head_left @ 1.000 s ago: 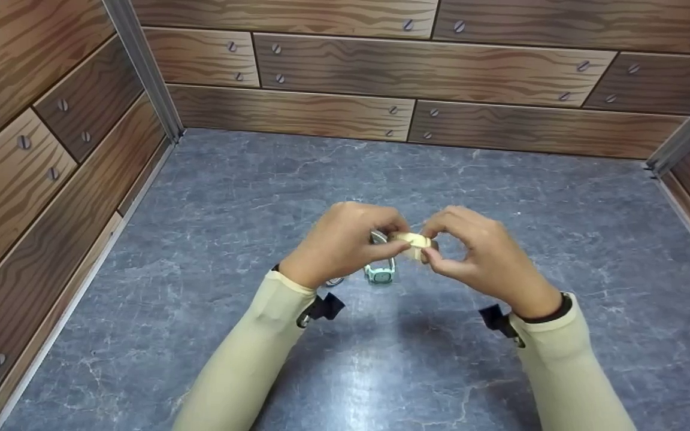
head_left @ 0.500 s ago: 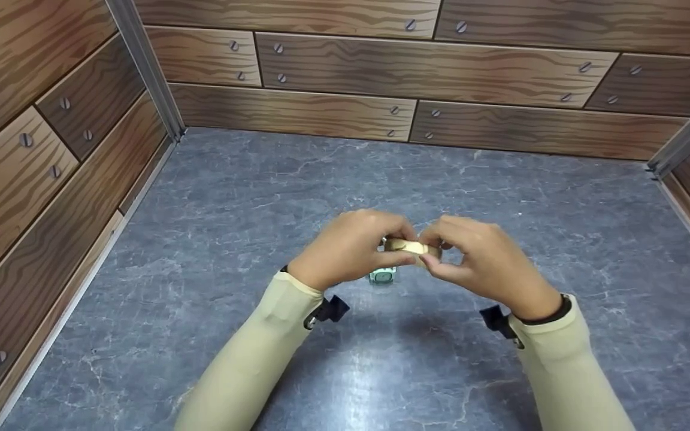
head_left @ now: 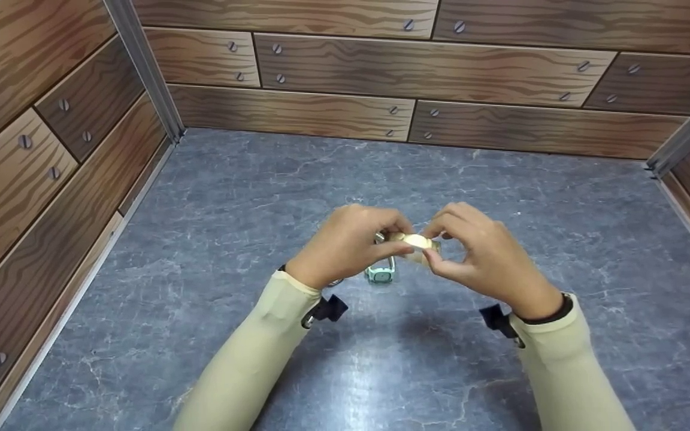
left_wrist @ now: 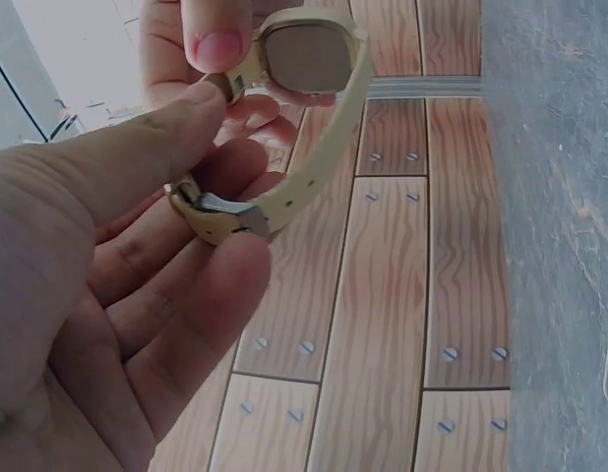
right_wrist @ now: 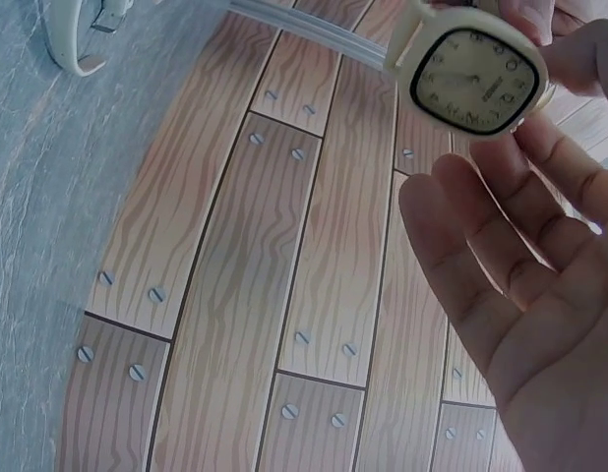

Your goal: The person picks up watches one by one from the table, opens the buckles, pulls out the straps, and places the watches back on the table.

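Observation:
A cream wristwatch (head_left: 418, 241) is held up between both hands over the table. My left hand (head_left: 351, 245) pinches its strap; in the left wrist view the case back and the metal buckle (left_wrist: 230, 208) show, with the strap bent into a loop. My right hand (head_left: 483, 251) pinches the watch from the other side with thumb and fingertips. The square dial (right_wrist: 476, 81) with its numerals faces the right wrist camera, and the lower fingers of that hand are spread loose. Below the hands a mint green watch (head_left: 380, 275) lies on the table, its strap partly hidden by the left hand.
A sliver of another round thing (head_left: 336, 282) shows on the table beside the left wrist. The blue-grey marbled tabletop (head_left: 273, 179) is bounded by wood-patterned walls (head_left: 333, 66) at the back and sides, with grey metal corner posts (head_left: 147, 66).
The left hand shifted in toward the right and drew back a little, baring the mint green watch again. The cream watch has turned slightly between the fingers; both hands keep their grip.

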Tool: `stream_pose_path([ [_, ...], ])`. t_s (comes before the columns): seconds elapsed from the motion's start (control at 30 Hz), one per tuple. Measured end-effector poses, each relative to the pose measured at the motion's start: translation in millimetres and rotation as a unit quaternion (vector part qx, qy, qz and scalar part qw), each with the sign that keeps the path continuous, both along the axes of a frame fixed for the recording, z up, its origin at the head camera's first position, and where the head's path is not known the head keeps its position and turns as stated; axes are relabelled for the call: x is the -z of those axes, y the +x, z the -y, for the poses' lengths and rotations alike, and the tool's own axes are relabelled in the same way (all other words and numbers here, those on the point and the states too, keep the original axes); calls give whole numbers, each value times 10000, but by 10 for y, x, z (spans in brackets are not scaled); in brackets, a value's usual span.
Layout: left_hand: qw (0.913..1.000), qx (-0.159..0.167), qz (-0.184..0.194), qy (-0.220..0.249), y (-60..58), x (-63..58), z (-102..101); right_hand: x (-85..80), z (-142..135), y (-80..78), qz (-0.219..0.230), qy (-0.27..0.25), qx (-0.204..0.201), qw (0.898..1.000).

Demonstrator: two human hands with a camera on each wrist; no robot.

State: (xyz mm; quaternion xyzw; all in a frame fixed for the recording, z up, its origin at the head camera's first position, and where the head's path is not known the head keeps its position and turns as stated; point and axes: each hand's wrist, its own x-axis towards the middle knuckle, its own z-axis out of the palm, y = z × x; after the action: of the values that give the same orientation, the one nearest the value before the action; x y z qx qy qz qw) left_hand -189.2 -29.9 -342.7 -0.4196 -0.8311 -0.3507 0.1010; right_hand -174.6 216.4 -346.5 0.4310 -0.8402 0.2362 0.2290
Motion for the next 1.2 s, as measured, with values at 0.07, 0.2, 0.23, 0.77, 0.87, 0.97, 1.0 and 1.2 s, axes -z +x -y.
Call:
stream_pose_path([
  [0.07,9999,19,26,137,-3,-2,4,-5,0,0,35,-48,20,10000],
  [0.2,9995,38,25,312,-5,-6,13,-21,-2,-2,245,-220,-60,9994],
  [0.23,9995,41,23,323,-6,-4,16,-26,-2,-1,337,-284,-116,9990],
  [0.77,9844,134,1175,1302,-67,-71,145,-44,-15,-16,1179,-1435,-127,9825],
  [0.87,9851,160,1100,1310,-68,-75,145,-36,-32,-24,1308,-1298,0,9829],
  [0.97,9887,97,894,1198,-62,-77,130,-22,-59,-35,1433,-1010,212,9843],
  [1.0,9899,72,820,1158,-58,-78,124,-18,-66,-39,1447,-904,277,9849],
  [1.2,9936,15,580,974,-24,-64,76,-4,-72,-46,1558,-651,337,9851],
])
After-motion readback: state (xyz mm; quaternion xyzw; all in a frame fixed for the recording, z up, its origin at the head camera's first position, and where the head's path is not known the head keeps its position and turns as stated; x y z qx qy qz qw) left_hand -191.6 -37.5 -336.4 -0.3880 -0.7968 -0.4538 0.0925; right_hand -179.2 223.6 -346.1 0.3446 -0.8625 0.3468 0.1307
